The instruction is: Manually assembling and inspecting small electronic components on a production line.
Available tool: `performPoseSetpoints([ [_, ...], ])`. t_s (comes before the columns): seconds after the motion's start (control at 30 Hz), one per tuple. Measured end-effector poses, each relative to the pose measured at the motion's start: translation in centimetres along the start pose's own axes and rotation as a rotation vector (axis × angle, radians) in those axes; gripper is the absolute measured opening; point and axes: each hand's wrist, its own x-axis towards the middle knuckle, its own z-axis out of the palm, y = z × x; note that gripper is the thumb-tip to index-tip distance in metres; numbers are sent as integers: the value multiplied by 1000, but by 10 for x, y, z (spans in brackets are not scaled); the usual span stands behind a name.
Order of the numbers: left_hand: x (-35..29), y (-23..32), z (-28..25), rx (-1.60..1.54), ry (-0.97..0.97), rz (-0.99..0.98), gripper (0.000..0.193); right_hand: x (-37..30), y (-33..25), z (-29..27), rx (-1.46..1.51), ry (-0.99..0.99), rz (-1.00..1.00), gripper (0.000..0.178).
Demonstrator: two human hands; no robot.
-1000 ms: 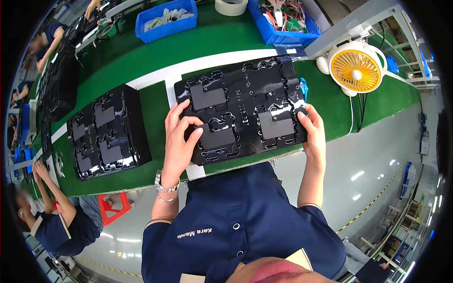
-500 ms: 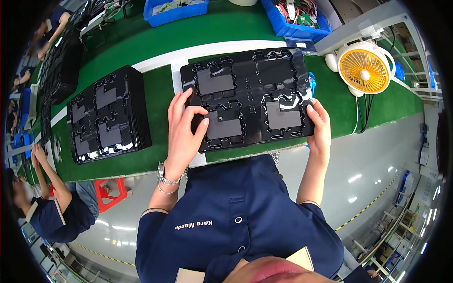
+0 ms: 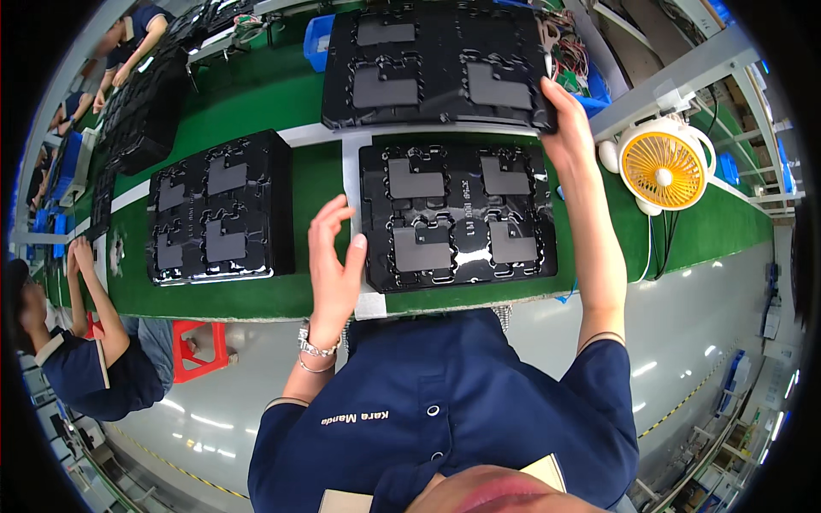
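A black plastic tray (image 3: 440, 81) with flat grey L-shaped pieces in its pockets is beyond the near tray. My right hand (image 3: 567, 120) grips it by its right near corner, fingers mostly hidden underneath. Close to the front edge of the bench lies another black tray (image 3: 466, 244), with a grey piece in each corner pocket. My left hand (image 3: 335, 269) is beside that tray's left edge, fingers apart and holding nothing; whether the thumb touches the edge I cannot tell.
A tall stack of similar black trays (image 3: 278, 201) stands to the left on the green bench (image 3: 321, 175). On the right is a white and yellow fan (image 3: 663, 167). Blue bins (image 3: 318, 43) are at the back. A co-worker (image 3: 103, 368) sits at the far left.
The upper tray has moved away from me in my right hand, uncovering the tray beneath. My left hand has let go of it and stayed near the left side.
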Motion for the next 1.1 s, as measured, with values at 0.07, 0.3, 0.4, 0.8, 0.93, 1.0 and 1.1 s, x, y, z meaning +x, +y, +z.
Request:
performPoseSetpoints([
  [0.07,-7,-1,2,-4,-6,1,35,41,18,25,0,78,29,23],
  [0.3,-25,1,4,11,-55,-69,33,140,70,69,59,162,162,24],
  [0.4,-32,-2,1,20,-65,-90,32,160,86,89,-58,186,123,24],
  [0.8,-30,-9,-5,-2,-35,-122,28,138,70,64,-1089,-39,-502,38],
  [0.93,-16,-10,-6,6,-22,-89,30,3,33,82,-1260,-572,-280,21],
  [1.0,-3,-6,-3,5,-33,-60,31,-55,29,86,-1469,-629,-285,22],
  [1.1,17,-2,2,20,-38,15,31,-94,50,78,-1678,-635,-554,30],
])
